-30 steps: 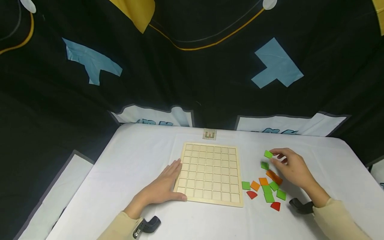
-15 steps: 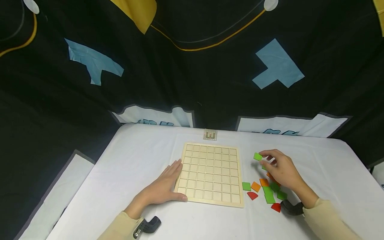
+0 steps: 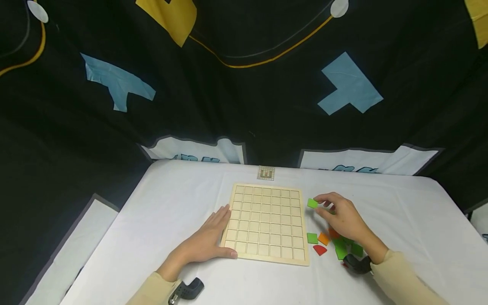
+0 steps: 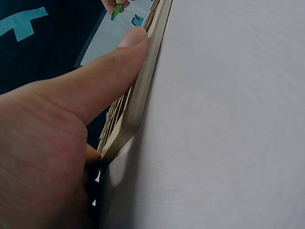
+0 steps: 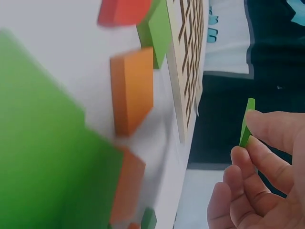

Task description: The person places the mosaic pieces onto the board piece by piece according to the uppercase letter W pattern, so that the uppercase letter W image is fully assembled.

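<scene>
The board [image 3: 267, 224] looks bare so far. Left hand [image 3: 203, 242] spread against it, right hand [image 3: 346, 219] pinching a green tile [image 3: 312, 203]. Other tiles [image 3: 312, 238] sit toward the right edge of the table [image 3: 411, 216], too hidden to count.

Your board [image 3: 267, 224] lies on the table [image 3: 167, 203], your left hand [image 3: 207, 239] at its left edge, loose tiles [image 3: 312, 238] to its right, card [image 3: 265, 173] behind; your right hand [image 3: 341, 215] holds another tile [image 3: 312, 203] just rightward.
</scene>
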A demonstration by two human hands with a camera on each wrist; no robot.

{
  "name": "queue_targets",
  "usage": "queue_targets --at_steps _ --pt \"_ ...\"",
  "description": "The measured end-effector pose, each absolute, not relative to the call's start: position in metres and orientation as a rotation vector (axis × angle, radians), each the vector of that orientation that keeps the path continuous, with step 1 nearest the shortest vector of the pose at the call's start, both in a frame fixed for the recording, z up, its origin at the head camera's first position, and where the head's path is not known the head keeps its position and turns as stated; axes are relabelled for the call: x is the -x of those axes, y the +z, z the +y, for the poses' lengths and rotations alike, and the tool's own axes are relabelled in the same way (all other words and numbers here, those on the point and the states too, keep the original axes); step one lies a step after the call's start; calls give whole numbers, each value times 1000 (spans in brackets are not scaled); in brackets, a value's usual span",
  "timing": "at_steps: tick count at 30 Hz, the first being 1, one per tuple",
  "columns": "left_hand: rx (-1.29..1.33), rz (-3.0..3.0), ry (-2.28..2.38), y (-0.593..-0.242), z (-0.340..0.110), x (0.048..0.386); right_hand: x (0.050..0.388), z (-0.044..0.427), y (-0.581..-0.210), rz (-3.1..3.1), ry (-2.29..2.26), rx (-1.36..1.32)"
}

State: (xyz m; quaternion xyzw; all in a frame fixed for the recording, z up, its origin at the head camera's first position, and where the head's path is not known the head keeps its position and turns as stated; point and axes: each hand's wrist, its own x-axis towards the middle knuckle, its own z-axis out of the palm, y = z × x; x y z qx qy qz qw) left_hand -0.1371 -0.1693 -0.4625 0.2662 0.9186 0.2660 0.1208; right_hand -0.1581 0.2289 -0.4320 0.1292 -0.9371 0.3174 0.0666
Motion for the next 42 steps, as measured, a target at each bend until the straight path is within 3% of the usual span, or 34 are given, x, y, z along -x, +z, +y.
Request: queue_targets --at_steps 18,42 --pt "-789 2693 770 -466 -171 137 165 190 -441 -2846 1002 -492" --pt "-779 2693 772 -466 -171 138 185 176 -449 -3001 987 -531"
